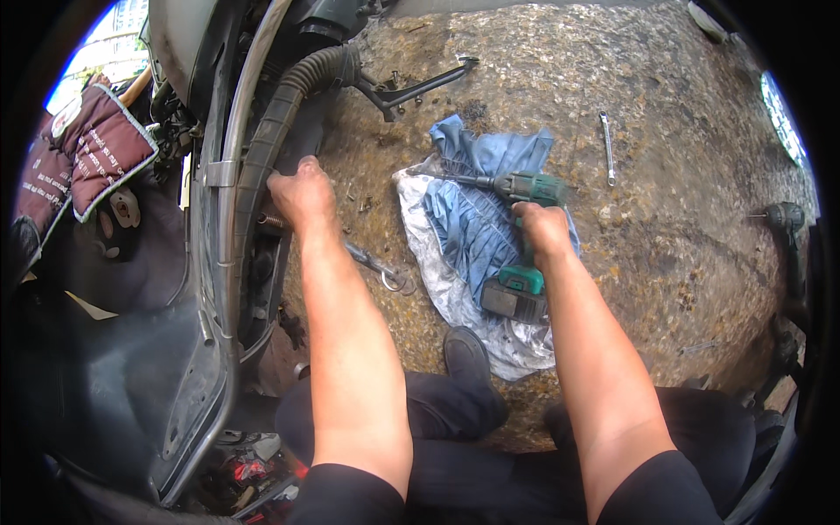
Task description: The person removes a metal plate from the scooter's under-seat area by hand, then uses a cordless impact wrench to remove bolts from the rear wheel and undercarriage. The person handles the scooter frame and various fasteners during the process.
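Observation:
My right hand (pixel 542 231) is wrapped round the handle of a green and black cordless drill (pixel 535 188). Its long shaft points left, and its battery pack rests low over a crumpled blue cloth (pixel 468 232). Beneath that lies a stained white cloth (pixel 420 254). My left hand (pixel 306 194) reaches in beside the vehicle's metal frame tube (pixel 229 188), close to a black ribbed hose (pixel 267 140). Its fingers are curled together, and whatever is between them is hidden. A small coil spring (pixel 273 220) shows just below that hand.
A spanner (pixel 607 149) lies on the rough ground to the right. A black metal stand (pixel 424 90) sits at the far side, with small bolts near it. A metal rod (pixel 372 262) lies by my left forearm. My shoe (pixel 468 359) is near the cloths; a maroon padded mitt (pixel 109 149) hangs left.

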A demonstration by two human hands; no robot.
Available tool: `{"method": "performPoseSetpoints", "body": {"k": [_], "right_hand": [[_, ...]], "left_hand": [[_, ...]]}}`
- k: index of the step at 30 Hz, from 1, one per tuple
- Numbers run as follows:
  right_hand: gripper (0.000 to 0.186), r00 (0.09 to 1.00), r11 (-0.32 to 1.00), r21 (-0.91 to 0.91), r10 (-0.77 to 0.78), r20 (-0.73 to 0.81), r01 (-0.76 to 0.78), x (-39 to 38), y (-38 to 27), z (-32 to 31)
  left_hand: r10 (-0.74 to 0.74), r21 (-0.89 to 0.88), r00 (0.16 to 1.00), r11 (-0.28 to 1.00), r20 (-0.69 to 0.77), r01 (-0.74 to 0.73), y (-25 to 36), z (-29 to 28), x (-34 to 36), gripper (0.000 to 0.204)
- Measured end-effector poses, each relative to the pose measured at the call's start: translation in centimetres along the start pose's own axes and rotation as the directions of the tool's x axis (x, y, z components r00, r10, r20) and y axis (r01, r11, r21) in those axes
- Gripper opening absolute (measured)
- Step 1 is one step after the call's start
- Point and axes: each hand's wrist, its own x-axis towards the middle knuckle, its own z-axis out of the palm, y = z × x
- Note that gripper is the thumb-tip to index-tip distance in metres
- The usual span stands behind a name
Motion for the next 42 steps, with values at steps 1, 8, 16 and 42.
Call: {"method": "performPoseSetpoints", "body": {"k": [1, 8, 16, 42], "right_hand": [[0.045, 1.0, 1.0, 0.014, 0.004, 0.013, -0.004, 0.0, -0.1, -0.2], [0.045, 0.999, 0.998, -0.053, -0.025, 0.042, 0.027, -0.2, 0.1, -0.7], [0.046, 0.999, 0.997, -0.079, 0.024, 0.031, -0.021, -0.2, -0.1, -0.5], [0.042, 1.0, 0.999, -0.031, -0.007, 0.022, 0.007, -0.7, -0.4, -1.0]], "left_hand": [[-0.036, 0.038, 0.999, 0.999, -0.027, 0.037, -0.3, 0.6, 0.4, 0.06], [0.042, 0.143, 0.992, 0.989, -0.117, -0.025, -0.7, 2.3, 0.1, 0.068], [-0.092, 0.699, 0.973, 0.71, 0.211, -0.084, 0.4, 2.4, -3.0, 0.072], [-0.114, 0.737, 0.96, 0.666, 0.257, -0.119, 0.5, 2.5, -4.0, 0.082]]}}
